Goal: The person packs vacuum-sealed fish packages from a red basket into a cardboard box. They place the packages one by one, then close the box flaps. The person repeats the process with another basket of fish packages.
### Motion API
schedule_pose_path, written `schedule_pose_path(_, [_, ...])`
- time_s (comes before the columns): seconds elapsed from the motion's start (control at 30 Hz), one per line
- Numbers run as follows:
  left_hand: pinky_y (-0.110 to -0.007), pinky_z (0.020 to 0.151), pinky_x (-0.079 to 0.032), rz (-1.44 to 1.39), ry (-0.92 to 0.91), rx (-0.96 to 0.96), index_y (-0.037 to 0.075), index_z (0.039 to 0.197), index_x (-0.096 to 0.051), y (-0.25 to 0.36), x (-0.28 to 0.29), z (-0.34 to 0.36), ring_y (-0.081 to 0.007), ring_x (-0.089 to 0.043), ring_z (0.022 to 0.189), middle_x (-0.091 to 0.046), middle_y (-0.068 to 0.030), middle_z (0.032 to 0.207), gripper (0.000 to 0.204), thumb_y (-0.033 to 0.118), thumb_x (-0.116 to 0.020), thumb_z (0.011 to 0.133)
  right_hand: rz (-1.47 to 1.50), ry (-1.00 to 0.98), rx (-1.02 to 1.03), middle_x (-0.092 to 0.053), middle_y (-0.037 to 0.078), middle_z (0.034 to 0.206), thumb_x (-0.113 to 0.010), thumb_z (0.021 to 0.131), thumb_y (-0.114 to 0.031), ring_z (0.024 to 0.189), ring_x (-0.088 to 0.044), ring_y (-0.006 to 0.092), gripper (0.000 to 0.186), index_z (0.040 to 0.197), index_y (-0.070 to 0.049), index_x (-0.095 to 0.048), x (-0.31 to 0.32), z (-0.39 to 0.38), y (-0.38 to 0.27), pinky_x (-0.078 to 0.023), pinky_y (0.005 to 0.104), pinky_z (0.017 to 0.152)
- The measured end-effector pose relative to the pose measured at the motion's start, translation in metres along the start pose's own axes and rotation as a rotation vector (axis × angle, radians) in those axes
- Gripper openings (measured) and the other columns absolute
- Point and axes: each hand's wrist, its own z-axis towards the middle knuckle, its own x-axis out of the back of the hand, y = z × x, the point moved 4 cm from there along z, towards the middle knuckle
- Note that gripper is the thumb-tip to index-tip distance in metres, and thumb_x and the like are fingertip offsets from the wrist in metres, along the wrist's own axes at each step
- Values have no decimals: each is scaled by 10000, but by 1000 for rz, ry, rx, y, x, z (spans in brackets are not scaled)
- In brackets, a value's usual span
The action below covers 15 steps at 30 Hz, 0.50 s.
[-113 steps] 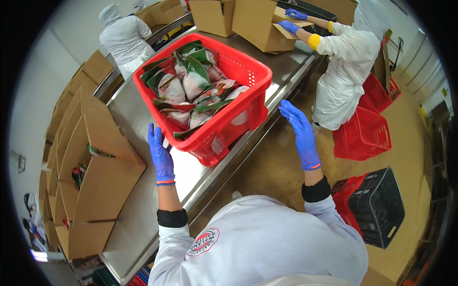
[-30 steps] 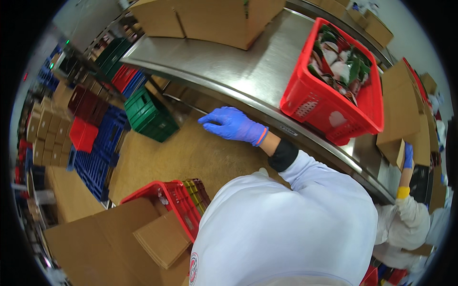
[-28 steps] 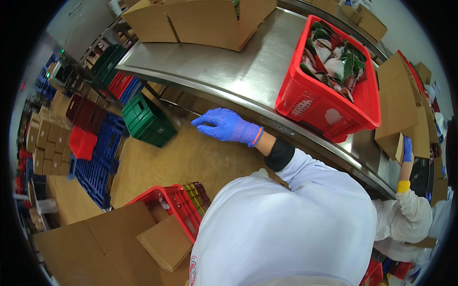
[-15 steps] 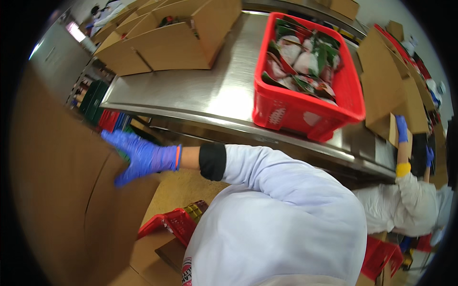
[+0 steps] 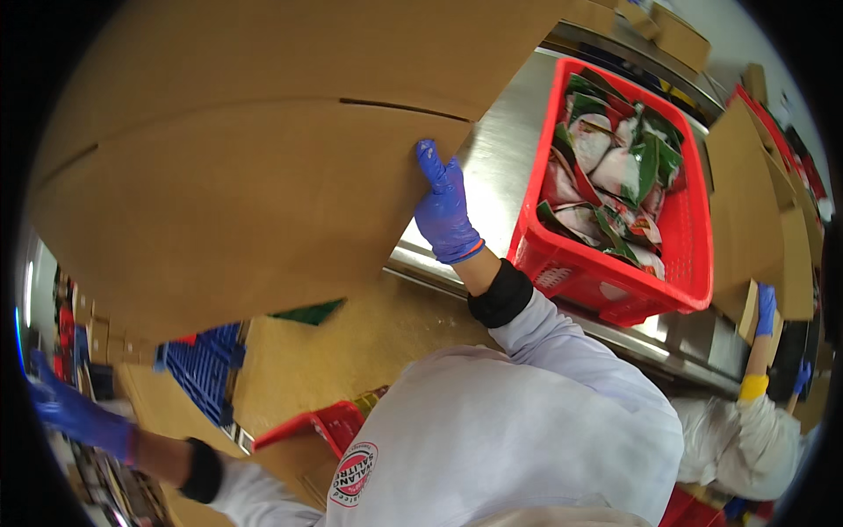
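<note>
A large brown cardboard box (image 5: 255, 202) with slits between its flaps takes up the upper left, tilted over the near edge of the steel table. My right hand (image 5: 446, 211), in a blue glove, grips its right side with the thumb on the near face. The other fingers are mostly hidden at the cardboard. At the far lower left, my left hand (image 5: 75, 408), also blue-gloved and a little blurred, has its fingers stretched out near the box's lower left side. It holds nothing that I can see.
On the steel table (image 5: 500, 149) stands a red crate (image 5: 615, 281) of frozen-looking bags in green, red and white. More cardboard boxes (image 5: 746, 202) and a co-worker's blue-gloved hand (image 5: 766, 309) are at the right. A blue pallet (image 5: 202, 369) and a red crate (image 5: 338, 426) lie lower left.
The large cardboard box has swung up and right, covering the open box and part of the table. My right hand has moved right and taken its side. My left hand has come into view.
</note>
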Motion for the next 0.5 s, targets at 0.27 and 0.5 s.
schedule_pose_path(0.27, [-460, 1072, -354, -1472, 123, 792, -37, 1374, -375, 92, -116, -93, -297, -471, 1210, -396, -198, 1392, 578, 300, -558, 941, 522, 218, -86, -559, 40, 1255, -581, 927, -435, 1151, -527, 157, 544, 1325, -78, -481, 35, 39, 17, -422, 325, 996])
schedule_pose_path(0.5, [-408, 1093, -335, -1607, -378, 410, -11, 1387, -372, 211, -263, -131, -278, -448, 1255, -396, -177, 1427, 492, 237, -474, 975, 283, 177, 98, -505, 68, 1323, -610, 916, -410, 1207, -485, 164, 636, 1387, -48, -382, 9, 48, -31, -399, 328, 1014])
